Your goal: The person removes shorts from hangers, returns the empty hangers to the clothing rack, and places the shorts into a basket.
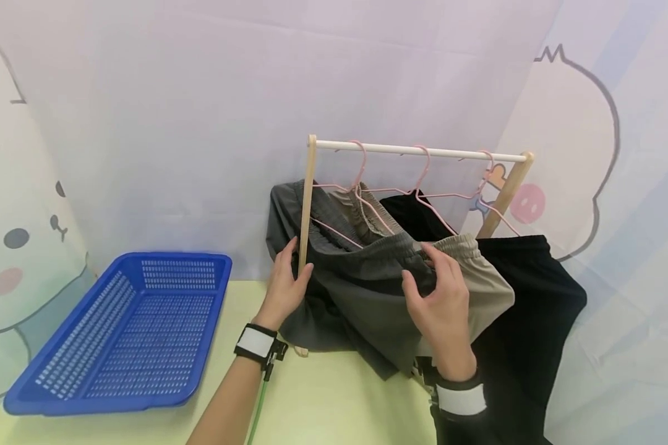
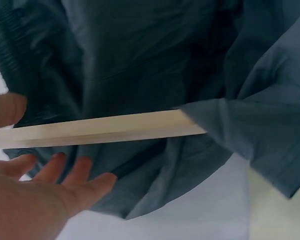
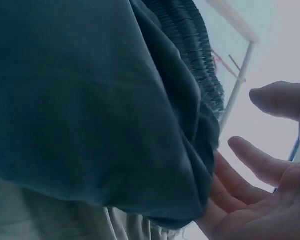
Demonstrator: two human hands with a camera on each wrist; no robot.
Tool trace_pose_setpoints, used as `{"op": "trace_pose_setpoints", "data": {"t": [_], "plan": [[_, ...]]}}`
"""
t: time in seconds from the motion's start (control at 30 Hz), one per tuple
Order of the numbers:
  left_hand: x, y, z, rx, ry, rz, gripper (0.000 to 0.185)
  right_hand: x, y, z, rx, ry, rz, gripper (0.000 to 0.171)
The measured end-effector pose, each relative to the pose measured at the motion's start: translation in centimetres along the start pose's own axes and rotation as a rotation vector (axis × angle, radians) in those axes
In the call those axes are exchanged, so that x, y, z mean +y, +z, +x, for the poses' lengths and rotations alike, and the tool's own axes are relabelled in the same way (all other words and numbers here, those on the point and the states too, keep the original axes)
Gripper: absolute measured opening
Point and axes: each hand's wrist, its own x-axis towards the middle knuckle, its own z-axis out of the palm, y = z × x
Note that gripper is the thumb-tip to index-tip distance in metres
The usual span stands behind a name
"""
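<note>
Grey elastic-waist shorts (image 1: 362, 296) hang on a pink hanger (image 1: 362, 164) at the near-left end of a small clothes rack (image 1: 389, 148). My left hand (image 1: 284, 284) is beside the rack's wooden post (image 1: 308, 204), thumb and fingers spread to either side of it. In the left wrist view, the post (image 2: 105, 129) crosses in front of the grey cloth (image 2: 135, 50). By the waistband's right end, my right hand (image 1: 442, 303) has its thumb spread apart. In the right wrist view, its fingers (image 3: 235, 180) reach behind the edge of the grey shorts (image 3: 90, 110).
Beige shorts (image 1: 490, 290) and black bottoms (image 1: 540, 296) hang behind the grey ones on more pink hangers. To the left, a blue plastic basket (image 1: 117, 405) sits on the pale yellow table (image 1: 334, 408). A printed curtain (image 1: 200, 123) stands behind everything.
</note>
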Motion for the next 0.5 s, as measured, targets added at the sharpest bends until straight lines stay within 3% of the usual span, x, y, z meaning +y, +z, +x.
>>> {"op": "trace_pose_setpoints", "data": {"t": [0.2,0.5], "plan": [[-1.3,0.8,0.8,0.096,0.000,-0.062,0.049,0.4,0.6,1.2,-0.038,0.027,-0.056,0.042],[-1.6,1.5,1.0,0.099,-0.065,-0.067,0.035,2.1,1.1,1.0,-0.060,0.049,-0.153,0.020]]}}
